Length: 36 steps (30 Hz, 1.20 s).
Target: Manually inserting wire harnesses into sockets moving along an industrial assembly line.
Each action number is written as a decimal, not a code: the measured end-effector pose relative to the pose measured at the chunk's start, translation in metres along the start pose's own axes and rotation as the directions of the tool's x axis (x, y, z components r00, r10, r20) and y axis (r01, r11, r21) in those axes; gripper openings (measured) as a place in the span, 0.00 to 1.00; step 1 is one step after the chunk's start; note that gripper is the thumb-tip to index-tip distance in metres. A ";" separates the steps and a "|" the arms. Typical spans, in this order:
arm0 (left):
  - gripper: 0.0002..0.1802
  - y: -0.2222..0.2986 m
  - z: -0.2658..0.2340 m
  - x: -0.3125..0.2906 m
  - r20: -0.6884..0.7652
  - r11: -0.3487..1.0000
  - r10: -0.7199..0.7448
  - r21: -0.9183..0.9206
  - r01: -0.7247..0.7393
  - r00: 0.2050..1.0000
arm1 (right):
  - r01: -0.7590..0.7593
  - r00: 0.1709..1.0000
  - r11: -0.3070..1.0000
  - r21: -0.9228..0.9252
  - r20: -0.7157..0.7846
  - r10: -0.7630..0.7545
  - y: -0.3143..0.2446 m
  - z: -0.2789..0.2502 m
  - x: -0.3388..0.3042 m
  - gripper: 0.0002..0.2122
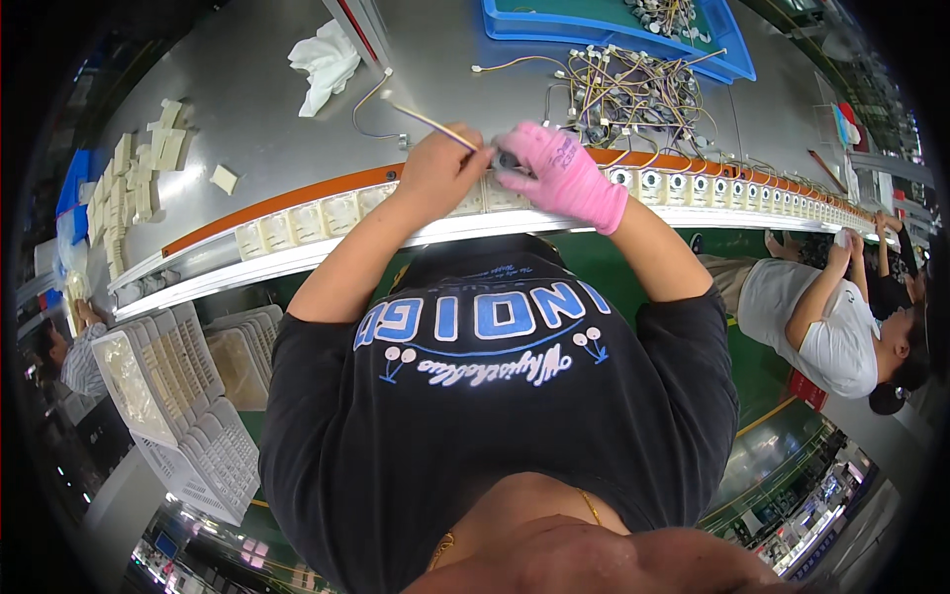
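Note:
My bare left hand (438,170) is closed on a thin wire lead (431,121); its pale connector end sticks up and to the left. My right hand, in a pink glove (569,178), pinches a small dark round part (508,159) close beside the left fingertips. Whether the wire joins that part is hidden by the fingers. Both hands are over a long rail of white square housings (317,223) with an orange strip (287,197) along its far side. Right of my glove, the housings carry dark round centres (650,181) and wires.
A tangled heap of wired parts (623,94) lies beyond my right hand, before a blue tray (534,25). One loose wired part (371,132) and a white cloth (325,67) lie farther left. White blocks (139,163) and crates (163,371) are left; a co-worker (811,317) is right.

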<state>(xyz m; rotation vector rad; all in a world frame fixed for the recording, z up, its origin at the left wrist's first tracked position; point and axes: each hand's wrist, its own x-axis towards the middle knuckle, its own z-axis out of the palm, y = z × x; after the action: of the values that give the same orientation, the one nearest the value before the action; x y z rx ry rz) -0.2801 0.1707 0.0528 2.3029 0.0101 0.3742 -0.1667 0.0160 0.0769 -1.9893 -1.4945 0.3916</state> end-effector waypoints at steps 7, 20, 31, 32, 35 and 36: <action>0.06 0.000 0.008 -0.007 0.093 0.969 0.165 0.170 -0.179 0.982 | 0.275 0.920 0.871 -0.408 0.374 -0.115 0.001 0.002 -0.001 0.12; 0.09 0.017 0.035 -0.016 0.020 0.960 0.044 0.276 -0.047 0.999 | 0.062 0.979 0.902 -0.426 -0.150 -0.138 -0.005 0.033 -0.038 0.08; 0.11 0.020 0.029 -0.010 0.069 0.929 -0.014 0.369 -0.012 0.998 | 0.137 0.985 0.919 -0.369 -0.044 -0.164 -0.016 0.022 -0.032 0.08; 0.10 0.019 0.031 -0.010 0.111 0.903 0.069 0.415 -0.109 0.991 | 0.332 0.873 0.871 -0.361 -0.233 -0.429 -0.019 0.018 -0.037 0.12; 0.10 0.019 0.027 -0.009 0.071 0.929 0.201 0.303 -0.213 0.977 | 0.539 0.703 0.722 -0.434 -0.240 -0.669 -0.018 0.015 -0.026 0.15; 0.09 0.020 0.027 -0.004 0.081 0.881 0.333 0.328 -0.340 0.940 | 0.511 0.766 0.707 -0.489 -0.114 -0.633 -0.017 0.010 -0.024 0.15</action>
<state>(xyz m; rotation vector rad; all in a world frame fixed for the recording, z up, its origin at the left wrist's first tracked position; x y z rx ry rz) -0.2791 0.1374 0.0481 2.6539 -0.3707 0.5605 -0.1927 -0.0009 0.0771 -1.6374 -2.0319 -0.5166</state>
